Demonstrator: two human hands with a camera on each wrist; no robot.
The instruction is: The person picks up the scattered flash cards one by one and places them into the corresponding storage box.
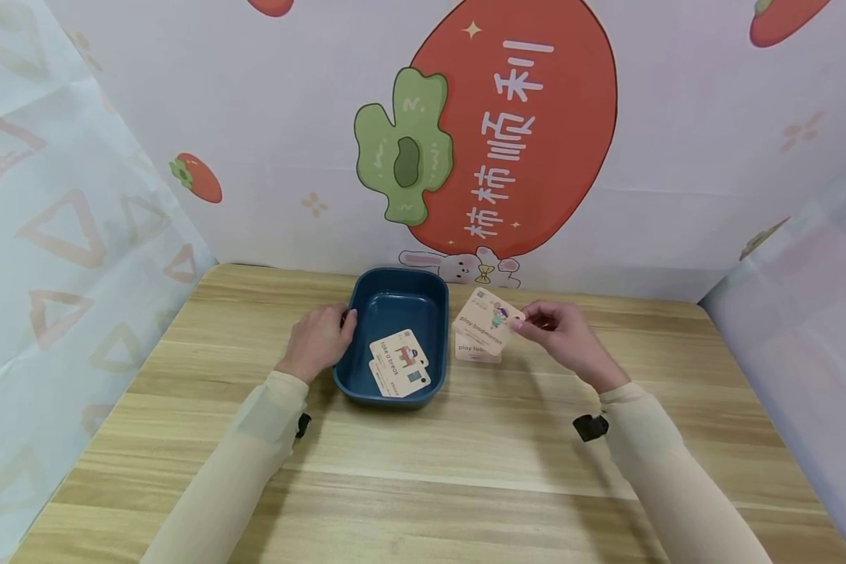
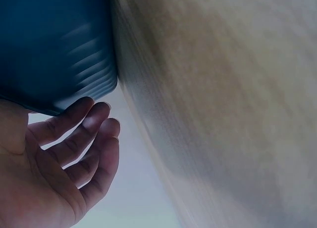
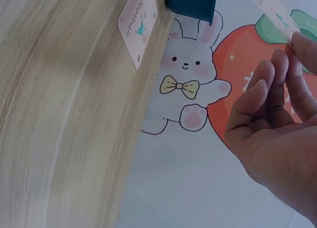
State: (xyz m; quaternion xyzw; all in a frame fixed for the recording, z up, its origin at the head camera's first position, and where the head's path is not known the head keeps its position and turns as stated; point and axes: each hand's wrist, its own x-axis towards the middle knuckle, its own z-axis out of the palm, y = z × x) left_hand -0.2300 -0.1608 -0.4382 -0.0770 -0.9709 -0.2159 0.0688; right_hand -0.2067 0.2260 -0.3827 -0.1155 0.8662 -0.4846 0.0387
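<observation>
A dark blue plastic bin (image 1: 392, 401) stands on the wooden table. My left hand (image 1: 316, 341) grips its left rim, the thumb at the top edge and the curled fingers (image 2: 81, 139) along the outer wall. Inside lie two overlapping cards, the upper one a "take a break" card (image 1: 399, 350). To the bin's right, my right hand (image 1: 560, 335) pinches the corner of a "play badminton" card (image 1: 481, 319) between thumb and fingers. In the right wrist view that card is raised off the table. Partly behind it in the head view, a football card (image 1: 478, 350) lies on the wood.
The light wooden table (image 1: 423, 486) ends at a white back cloth (image 1: 275, 219) printed with a large red persimmon and a rabbit. Similar printed cloth hangs at the left and right sides. A black strap piece (image 1: 591, 427) shows by the right wrist.
</observation>
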